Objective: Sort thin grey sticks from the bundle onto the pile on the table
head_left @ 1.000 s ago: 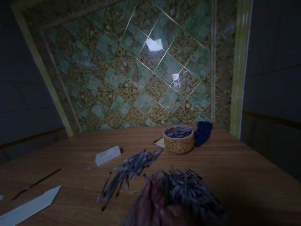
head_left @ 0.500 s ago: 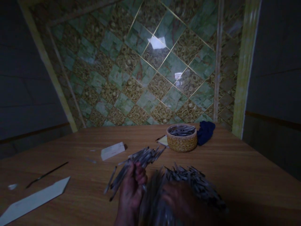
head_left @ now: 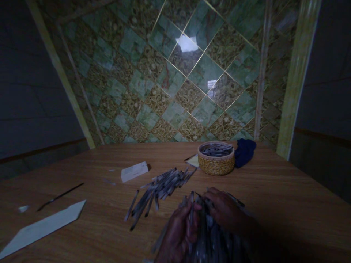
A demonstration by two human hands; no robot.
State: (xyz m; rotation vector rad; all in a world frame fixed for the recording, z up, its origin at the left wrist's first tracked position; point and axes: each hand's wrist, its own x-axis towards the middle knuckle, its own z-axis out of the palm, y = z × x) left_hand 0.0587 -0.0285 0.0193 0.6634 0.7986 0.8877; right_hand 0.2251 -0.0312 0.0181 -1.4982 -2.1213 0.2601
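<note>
My left hand point(head_left: 179, 228) is closed on a slim pen-like stick point(head_left: 192, 208), greyish and dark-tipped, which stands nearly upright between thumb and fingers. Close by, my right hand point(head_left: 223, 208) curls over the far end of a big heap of similar sticks point(head_left: 211, 241), its fingertips closed against them. That heap lies right in front of me, partly covered by both hands. A smaller loose pile of the pen-like sticks point(head_left: 167, 182) is spread on the table, left of and beyond my hands.
A woven basket point(head_left: 216, 164) full of sticks stands at the back right, against a dark blue cloth point(head_left: 245, 152). On the wooden table point(head_left: 109, 219) lie a white box point(head_left: 134, 171), a pale card strip point(head_left: 46, 228) and a thin dark rod point(head_left: 60, 197). A tiled wall rises behind.
My left hand has left the smaller pile and come right and towards me to the heap. My right hand has moved slightly forward over the heap. The view has shifted a little.
</note>
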